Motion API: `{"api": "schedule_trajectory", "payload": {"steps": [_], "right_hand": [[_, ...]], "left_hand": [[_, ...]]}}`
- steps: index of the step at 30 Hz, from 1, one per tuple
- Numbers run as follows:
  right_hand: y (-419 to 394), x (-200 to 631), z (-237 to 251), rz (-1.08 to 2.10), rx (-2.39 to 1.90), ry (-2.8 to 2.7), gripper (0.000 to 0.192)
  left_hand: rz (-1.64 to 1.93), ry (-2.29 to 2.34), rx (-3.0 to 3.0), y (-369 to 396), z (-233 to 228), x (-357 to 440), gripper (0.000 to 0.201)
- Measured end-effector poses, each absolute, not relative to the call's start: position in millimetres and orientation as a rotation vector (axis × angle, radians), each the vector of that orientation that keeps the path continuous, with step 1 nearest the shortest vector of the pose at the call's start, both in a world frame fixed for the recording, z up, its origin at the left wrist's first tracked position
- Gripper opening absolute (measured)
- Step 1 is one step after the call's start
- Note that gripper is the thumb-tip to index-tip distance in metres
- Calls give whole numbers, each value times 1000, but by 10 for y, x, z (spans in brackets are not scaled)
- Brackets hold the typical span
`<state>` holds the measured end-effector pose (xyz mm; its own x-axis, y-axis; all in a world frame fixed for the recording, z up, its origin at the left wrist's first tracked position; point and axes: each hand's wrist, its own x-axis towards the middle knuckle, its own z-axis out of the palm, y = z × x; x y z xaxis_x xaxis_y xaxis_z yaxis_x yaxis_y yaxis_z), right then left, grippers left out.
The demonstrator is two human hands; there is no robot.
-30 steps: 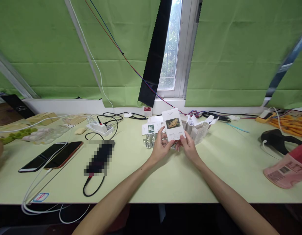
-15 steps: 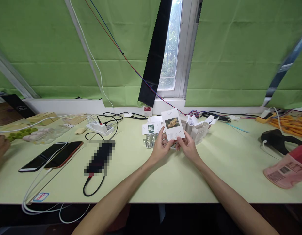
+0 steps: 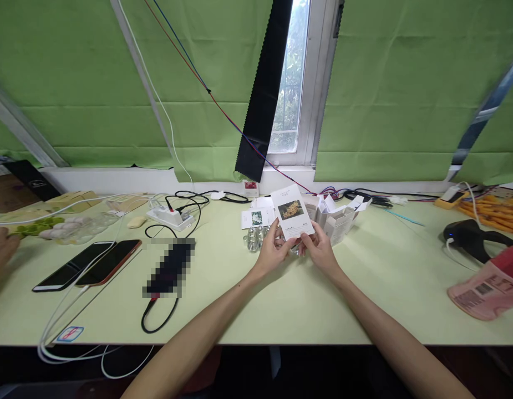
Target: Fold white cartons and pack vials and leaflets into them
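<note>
Between both hands I hold a white card (image 3: 292,212) with a photo of yellow-orange flowers, tilted a little to the left. My left hand (image 3: 274,249) grips its lower left edge. My right hand (image 3: 318,247) pinches its lower right corner, thumb in front. Behind the left fingers stand small clear glass bottles (image 3: 253,239) with shiny tops. Another white card (image 3: 256,218), showing a white flower, lies just beyond them. To the right of the card are opened white boxes (image 3: 340,219) with flaps up. Part of the bottles is hidden by my hands.
Left on the table lie two phones (image 3: 75,267), a blurred dark device (image 3: 169,269) on a cable and a white power strip (image 3: 171,217). Another person's hand (image 3: 1,246) is at the far left. Rightward are a black scanner-like device (image 3: 468,235), a pink container (image 3: 489,282) and orange sticks (image 3: 493,213).
The card has tipped slightly further left in my hands. At the far left, the other person's hand has shifted a little. A small blue light now shows on the black device.
</note>
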<state>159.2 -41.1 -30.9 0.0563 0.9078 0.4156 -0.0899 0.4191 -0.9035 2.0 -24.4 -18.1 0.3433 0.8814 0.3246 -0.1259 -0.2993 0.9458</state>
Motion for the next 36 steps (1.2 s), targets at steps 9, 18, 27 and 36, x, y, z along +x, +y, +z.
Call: {"api": "schedule_trajectory", "payload": {"steps": [9,18,27,36], "right_hand": [[-420,1593,-254,980,-813,-1251,52],[-412,1606,-266,990,-829,-1227,59],[-443,1588,-245,981,-865,-1223,54],[-404,1570,-320,937,-831,-1183,48]], "left_hand": [[1210,739,1555,-205,-236,25,73],[1209,778,1628,-197,-225,6,59],[1239,828,1675,-214,-217,-3,53],[1376,881,1729,-217,-198,-7,58]]}}
